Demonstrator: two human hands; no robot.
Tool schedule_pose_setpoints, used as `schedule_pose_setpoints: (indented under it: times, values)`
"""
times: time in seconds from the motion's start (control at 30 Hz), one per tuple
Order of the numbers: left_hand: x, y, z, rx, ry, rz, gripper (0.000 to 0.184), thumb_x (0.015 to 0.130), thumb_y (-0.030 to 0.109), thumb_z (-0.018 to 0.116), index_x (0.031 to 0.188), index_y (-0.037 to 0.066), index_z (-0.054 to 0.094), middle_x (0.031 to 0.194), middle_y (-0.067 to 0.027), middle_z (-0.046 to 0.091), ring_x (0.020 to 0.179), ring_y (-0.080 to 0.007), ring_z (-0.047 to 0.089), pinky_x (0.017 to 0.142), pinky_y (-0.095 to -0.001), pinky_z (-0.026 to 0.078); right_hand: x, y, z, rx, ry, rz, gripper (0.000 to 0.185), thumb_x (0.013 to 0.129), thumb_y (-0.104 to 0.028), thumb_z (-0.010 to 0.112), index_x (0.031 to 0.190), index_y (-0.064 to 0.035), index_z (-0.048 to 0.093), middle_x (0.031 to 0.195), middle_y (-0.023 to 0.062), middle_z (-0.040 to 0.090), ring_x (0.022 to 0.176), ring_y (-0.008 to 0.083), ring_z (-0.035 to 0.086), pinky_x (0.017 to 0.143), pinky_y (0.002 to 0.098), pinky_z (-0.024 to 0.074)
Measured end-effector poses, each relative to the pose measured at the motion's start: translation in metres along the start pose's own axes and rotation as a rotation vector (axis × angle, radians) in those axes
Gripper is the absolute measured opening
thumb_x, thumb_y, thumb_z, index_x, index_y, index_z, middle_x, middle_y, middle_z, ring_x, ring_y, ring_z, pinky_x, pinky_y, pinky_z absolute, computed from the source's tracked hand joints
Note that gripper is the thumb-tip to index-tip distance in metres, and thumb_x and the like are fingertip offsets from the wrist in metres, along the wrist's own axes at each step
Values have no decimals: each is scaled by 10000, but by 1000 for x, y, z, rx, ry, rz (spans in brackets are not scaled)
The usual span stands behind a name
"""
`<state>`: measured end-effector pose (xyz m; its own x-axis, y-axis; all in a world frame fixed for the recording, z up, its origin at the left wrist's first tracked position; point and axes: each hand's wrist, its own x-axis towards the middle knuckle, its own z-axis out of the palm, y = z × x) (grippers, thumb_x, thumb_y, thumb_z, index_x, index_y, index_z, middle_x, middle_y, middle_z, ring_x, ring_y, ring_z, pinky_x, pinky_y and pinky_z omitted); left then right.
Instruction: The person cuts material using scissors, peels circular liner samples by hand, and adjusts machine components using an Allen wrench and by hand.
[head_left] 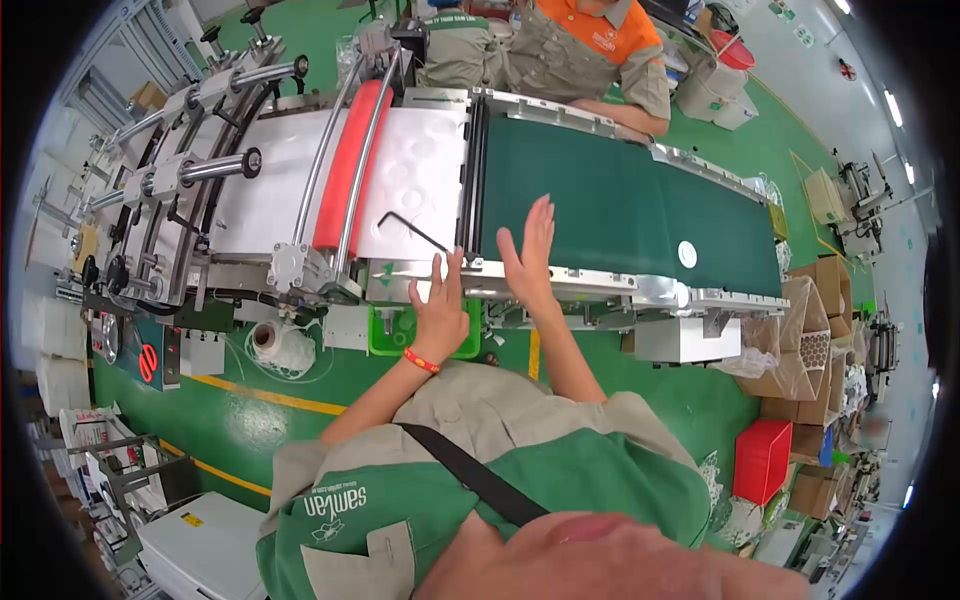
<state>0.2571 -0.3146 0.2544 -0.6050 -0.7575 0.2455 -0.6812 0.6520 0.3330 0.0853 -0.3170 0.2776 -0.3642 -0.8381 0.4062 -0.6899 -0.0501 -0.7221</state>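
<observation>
My left hand (pixel 440 312), with a red wristband (pixel 421 360), is at the machine's near edge, fingers apart. Its fingertips are close to the end of a black hex key (pixel 412 230); whether they touch it I cannot tell. The hex key lies on the white surface (pixel 410 150) beside the red roller (pixel 352 165). My right hand (pixel 530 258) is raised at the near edge of the green conveyor belt (pixel 590 200), fingers stretched out and thumb apart, holding nothing. A white round disc (pixel 687 254) lies farther right on the belt.
Metal rods and clamps (pixel 190 170) stand at the left. Across the machine, a person in an orange and grey shirt (pixel 600 55) rests an arm near the belt. Below are a green bin (pixel 425 340), a roll of white film (pixel 278 345) and, to the right, cardboard boxes (pixel 810 350).
</observation>
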Motion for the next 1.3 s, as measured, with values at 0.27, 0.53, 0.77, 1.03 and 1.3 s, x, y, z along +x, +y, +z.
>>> schedule_pose_setpoints:
  times: [0.27, 0.53, 0.77, 1.03, 1.3]
  values:
    - [0, -5, 3, -1, 4, 22, 886, 636, 28, 517, 1414, -13, 97, 1491, -55, 166, 1371, -245, 154, 955, -567, 209, 1, 54, -14, -425, 185, 234, 675, 909, -430, 424, 1375, 24, 244, 1439, 247, 188, 1347, 400, 114, 1095, 457, 74]
    - [1, -7, 2, -30, -31, 17, 869, 654, 25, 493, 1418, 10, 81, 1496, -50, 150, 1374, -253, 155, 953, -603, 184, -2, 53, -8, -571, 4, 122, 513, 878, -379, 477, 1287, -70, 453, 1385, 167, 358, 1322, 365, 225, 1079, 451, 183]
    - [0, -10, 5, -23, -9, 37, 873, 650, 27, 497, 1419, 8, 84, 1493, -52, 159, 1372, -264, 156, 950, -603, 181, -3, 57, -8, -524, -24, 98, 396, 854, -340, 525, 1170, -109, 581, 1347, 122, 430, 1310, 340, 271, 1068, 431, 222]
    - [0, -9, 4, -9, -7, 39, 888, 649, 12, 504, 1425, 31, 74, 1492, -40, 164, 1372, -263, 147, 962, -586, 175, -2, 52, -10, -480, -20, 110, 347, 830, -312, 551, 1094, -98, 623, 1317, 124, 462, 1289, 340, 309, 1053, 429, 257]
    - [0, -6, 3, 9, -26, 15, 891, 650, 18, 502, 1425, 20, 61, 1486, -54, 184, 1370, -267, 146, 953, -586, 210, 0, 52, -9, -446, -15, 107, 312, 818, -291, 561, 1045, -95, 647, 1299, 130, 478, 1279, 348, 323, 1046, 426, 264]
